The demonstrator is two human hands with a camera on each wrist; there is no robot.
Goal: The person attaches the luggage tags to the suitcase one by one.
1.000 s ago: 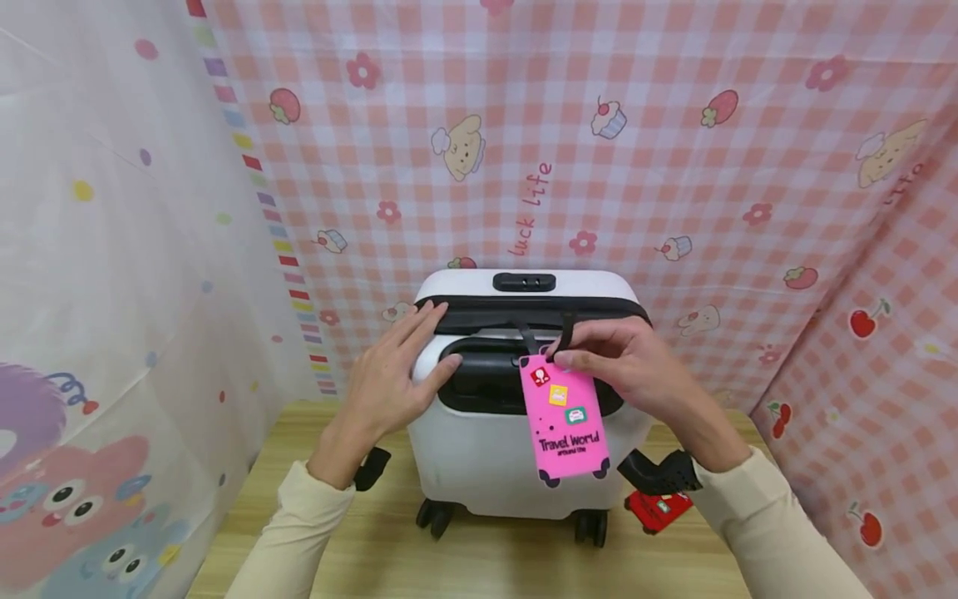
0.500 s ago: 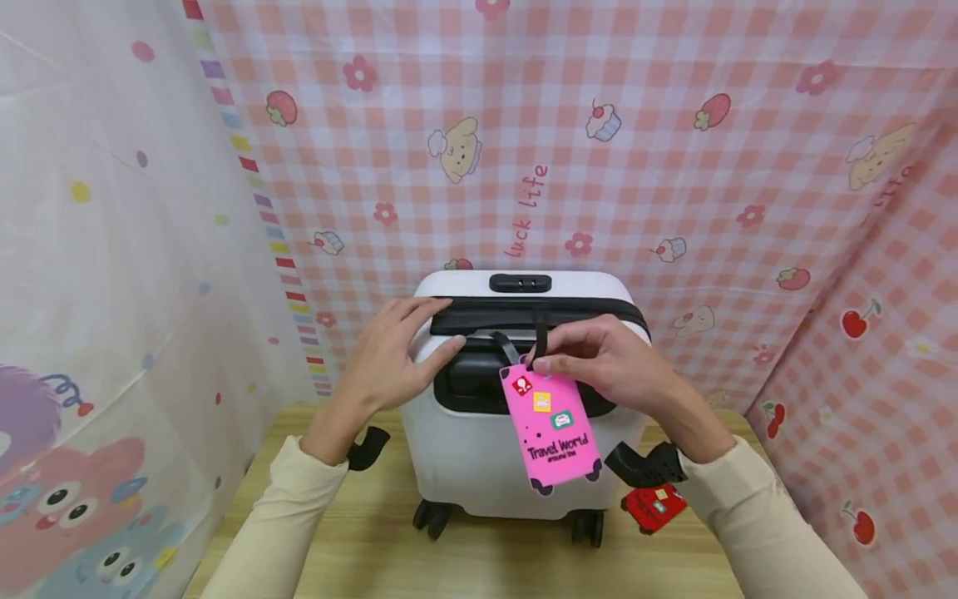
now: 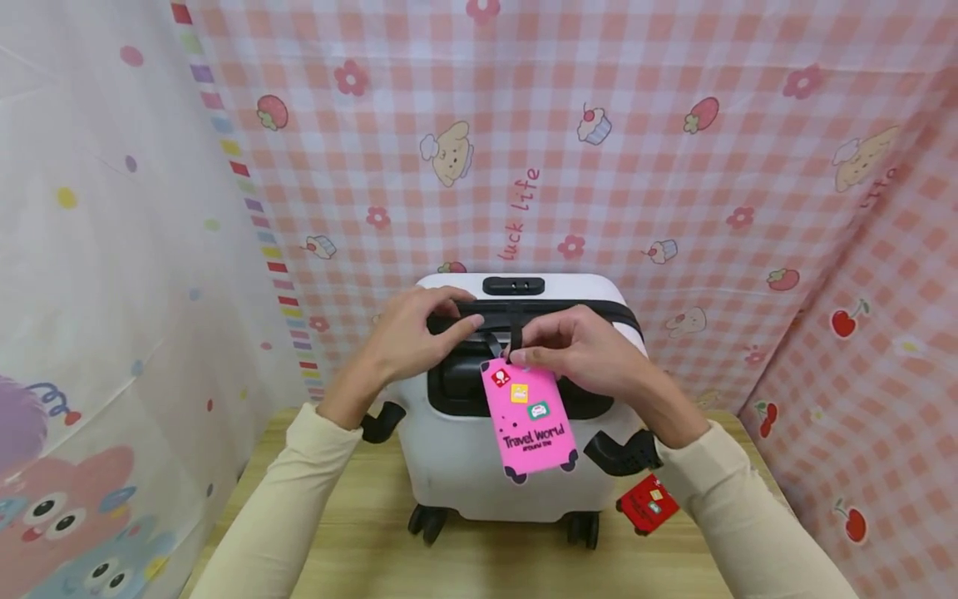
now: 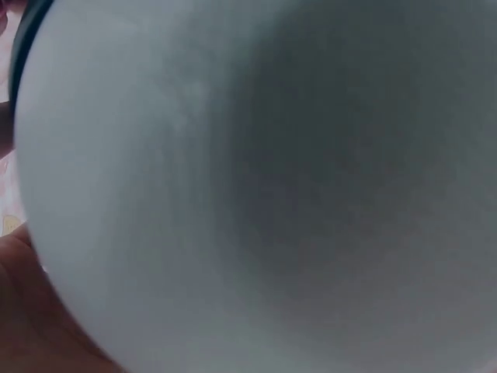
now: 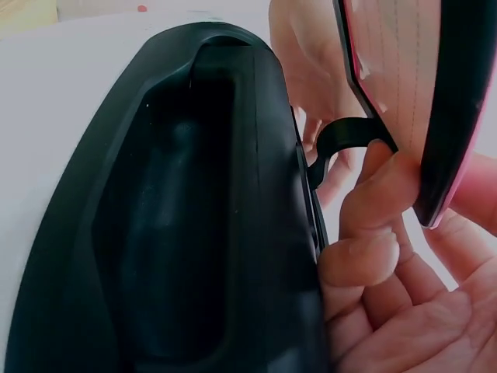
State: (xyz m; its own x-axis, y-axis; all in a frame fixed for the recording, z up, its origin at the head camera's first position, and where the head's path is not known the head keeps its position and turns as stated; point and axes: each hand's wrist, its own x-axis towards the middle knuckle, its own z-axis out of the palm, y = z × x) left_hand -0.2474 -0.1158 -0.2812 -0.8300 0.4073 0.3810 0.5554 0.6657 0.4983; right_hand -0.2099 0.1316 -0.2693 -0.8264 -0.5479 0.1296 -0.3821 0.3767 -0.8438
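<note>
A white suitcase [image 3: 441,462] stands upright, with a black carry handle [image 3: 614,312] along its top and a black recess [image 3: 452,391] below. My right hand [image 3: 591,353] pinches a pink luggage tag [image 3: 527,428] at its upper end, where the black strap loops through. In the right wrist view that strap [image 5: 345,134] runs from the tag towards the handle side of the suitcase. My left hand [image 3: 407,337] is at the left of the handle, thumb and fingers bent and apart, thumb tip near the strap. White shell [image 4: 233,186] fills most of the left wrist view.
A red luggage tag [image 3: 649,504] lies on the wooden tabletop [image 3: 344,549], right of the suitcase. Behind the suitcase hangs a pink checked curtain [image 3: 636,183]; a white printed one [image 3: 97,274] hangs at the left. Black wheels [image 3: 582,530] support the suitcase.
My right hand has moved left with the pink tag and its strap. My left hand has slid right along the handle, closer to the strap. The camera view has shifted slightly.
</note>
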